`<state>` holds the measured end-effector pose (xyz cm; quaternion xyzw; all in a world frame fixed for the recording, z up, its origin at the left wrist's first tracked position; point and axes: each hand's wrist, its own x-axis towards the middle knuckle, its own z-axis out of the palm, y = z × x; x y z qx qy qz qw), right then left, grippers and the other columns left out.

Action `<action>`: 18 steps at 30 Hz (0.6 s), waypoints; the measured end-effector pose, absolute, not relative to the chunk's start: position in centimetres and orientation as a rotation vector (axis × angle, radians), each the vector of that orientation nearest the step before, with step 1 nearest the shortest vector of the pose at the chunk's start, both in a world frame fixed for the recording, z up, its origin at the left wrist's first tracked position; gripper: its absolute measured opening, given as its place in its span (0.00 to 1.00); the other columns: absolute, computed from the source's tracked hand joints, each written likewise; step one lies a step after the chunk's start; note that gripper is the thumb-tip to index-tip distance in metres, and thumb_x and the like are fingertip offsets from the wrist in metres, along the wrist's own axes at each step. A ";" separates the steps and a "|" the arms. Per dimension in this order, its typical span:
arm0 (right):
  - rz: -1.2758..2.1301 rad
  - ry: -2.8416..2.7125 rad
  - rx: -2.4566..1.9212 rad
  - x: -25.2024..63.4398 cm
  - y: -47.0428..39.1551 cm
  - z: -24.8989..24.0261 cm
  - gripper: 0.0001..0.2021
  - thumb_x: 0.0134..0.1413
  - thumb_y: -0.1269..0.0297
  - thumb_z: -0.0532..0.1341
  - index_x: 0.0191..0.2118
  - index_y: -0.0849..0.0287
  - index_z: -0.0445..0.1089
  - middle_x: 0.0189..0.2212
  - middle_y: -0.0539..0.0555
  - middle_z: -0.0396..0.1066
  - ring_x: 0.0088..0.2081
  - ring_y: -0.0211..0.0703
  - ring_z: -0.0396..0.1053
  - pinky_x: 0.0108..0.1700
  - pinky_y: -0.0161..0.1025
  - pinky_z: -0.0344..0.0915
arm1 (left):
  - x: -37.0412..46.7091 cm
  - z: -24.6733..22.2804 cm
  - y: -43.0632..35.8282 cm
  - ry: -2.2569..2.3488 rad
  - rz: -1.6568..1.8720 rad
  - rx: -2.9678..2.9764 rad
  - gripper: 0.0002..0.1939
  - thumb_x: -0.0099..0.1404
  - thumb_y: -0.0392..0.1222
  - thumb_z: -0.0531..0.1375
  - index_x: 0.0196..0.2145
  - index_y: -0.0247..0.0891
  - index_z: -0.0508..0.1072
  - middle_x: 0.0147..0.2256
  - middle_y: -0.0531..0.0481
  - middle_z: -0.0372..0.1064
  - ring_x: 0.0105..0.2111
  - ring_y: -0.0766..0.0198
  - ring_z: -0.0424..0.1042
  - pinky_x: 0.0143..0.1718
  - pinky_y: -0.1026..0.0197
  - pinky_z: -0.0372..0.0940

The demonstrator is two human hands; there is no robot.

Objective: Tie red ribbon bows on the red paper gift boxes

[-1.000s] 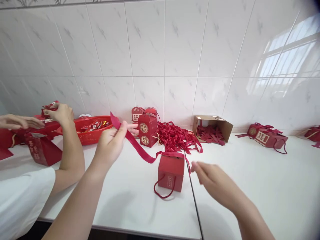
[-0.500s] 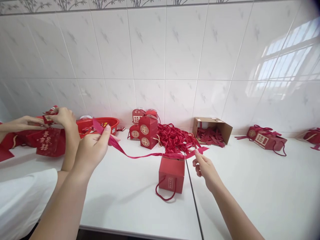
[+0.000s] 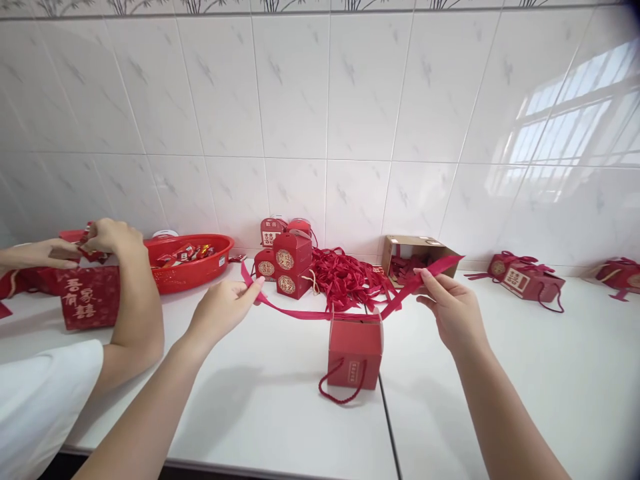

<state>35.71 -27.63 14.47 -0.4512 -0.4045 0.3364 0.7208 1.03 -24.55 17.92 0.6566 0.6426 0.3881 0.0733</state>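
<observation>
A long red ribbon [image 3: 295, 313] runs across the top of a small red gift box [image 3: 354, 350] with a twisted cord handle [image 3: 336, 400] hanging down its front. My left hand [image 3: 225, 308] pinches the ribbon near its left end, to the left of the box. On the other side, my right hand [image 3: 453, 308] pinches the ribbon near its right end, raised above the table. The ribbon sags a little on the left and slants up on the right. Between the box's upright side flaps, the ribbon passes over the top.
Behind the box lie a heap of red ribbons [image 3: 350, 277], stacked red boxes [image 3: 294, 263] and a cardboard box [image 3: 445, 252] holding more ribbon. Beribboned boxes [image 3: 533, 277] stand at right. At left, a co-worker's hand [image 3: 113, 237] works over a dark red box [image 3: 90, 300] beside a red basket [image 3: 200, 273] of sweets.
My right hand has moved right and up, drawing its ribbon end outward. My left hand appears further right and lower. The gift box sits slightly further right in view.
</observation>
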 end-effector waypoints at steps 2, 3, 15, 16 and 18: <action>0.688 -0.930 -1.013 35.9 -27.8 15.4 0.15 0.42 0.52 0.69 0.33 0.57 0.76 0.29 0.52 0.75 0.29 0.37 0.70 0.31 0.34 0.67 | 1.7 18.0 -24.6 1.983 1.081 1.997 0.25 0.58 0.59 0.54 0.13 0.40 0.66 0.13 0.53 0.58 0.16 0.63 0.58 0.20 0.62 0.47; 0.652 -0.953 -1.021 36.0 -28.0 16.0 0.14 0.41 0.53 0.69 0.32 0.58 0.76 0.29 0.52 0.75 0.29 0.38 0.70 0.32 0.35 0.68 | 2.1 18.1 -24.6 2.022 1.076 2.012 0.26 0.58 0.60 0.54 0.12 0.41 0.63 0.13 0.54 0.55 0.16 0.64 0.56 0.20 0.62 0.46; 0.806 -1.310 -0.867 33.1 -28.1 21.3 0.16 0.44 0.53 0.68 0.36 0.59 0.73 0.27 0.53 0.75 0.30 0.42 0.73 0.36 0.39 0.70 | 7.8 23.9 -26.0 1.417 1.384 2.156 0.25 0.65 0.57 0.50 0.30 0.35 0.77 0.21 0.51 0.71 0.26 0.62 0.70 0.31 0.63 0.61; 0.857 -1.331 -0.847 32.6 -27.9 21.3 0.15 0.44 0.54 0.68 0.35 0.59 0.73 0.25 0.52 0.74 0.29 0.40 0.72 0.34 0.38 0.70 | 8.5 24.1 -26.0 1.281 1.371 2.100 0.24 0.66 0.57 0.50 0.31 0.35 0.77 0.24 0.49 0.73 0.29 0.61 0.72 0.33 0.63 0.63; 0.985 -1.362 -0.820 31.7 -27.6 21.3 0.14 0.45 0.54 0.67 0.33 0.60 0.71 0.22 0.51 0.72 0.26 0.38 0.71 0.32 0.36 0.68 | 9.6 24.2 -25.8 1.032 1.305 1.956 0.24 0.66 0.57 0.51 0.32 0.33 0.75 0.29 0.46 0.75 0.32 0.60 0.74 0.37 0.61 0.66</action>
